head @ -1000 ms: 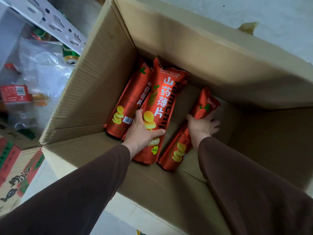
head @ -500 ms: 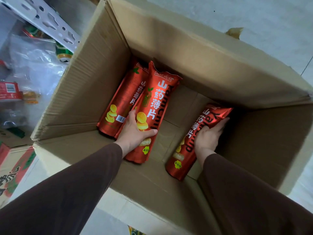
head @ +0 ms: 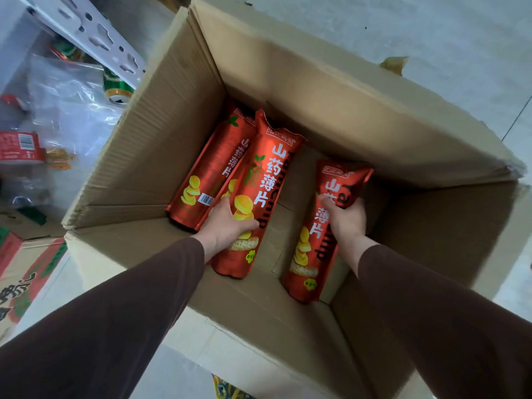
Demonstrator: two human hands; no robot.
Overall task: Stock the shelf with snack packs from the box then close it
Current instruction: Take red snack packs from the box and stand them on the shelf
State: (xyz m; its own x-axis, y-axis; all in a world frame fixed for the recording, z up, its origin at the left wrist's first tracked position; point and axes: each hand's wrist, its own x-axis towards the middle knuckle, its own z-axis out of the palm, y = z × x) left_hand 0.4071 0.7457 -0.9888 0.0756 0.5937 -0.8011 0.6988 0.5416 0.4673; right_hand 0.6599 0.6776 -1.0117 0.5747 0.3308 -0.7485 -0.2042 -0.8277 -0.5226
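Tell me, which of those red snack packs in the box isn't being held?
The leftmost pack, lying against the box's left wall. The left hand grips the middle pack; the right hand grips the right one.

Three long red snack packs (head: 260,180) inside open cardboard box (head: 331,90)

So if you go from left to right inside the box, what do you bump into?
Box's left wall → pack with the barcode → pack the left hand grips → bare box floor → pack the right hand grips → box's right wall.
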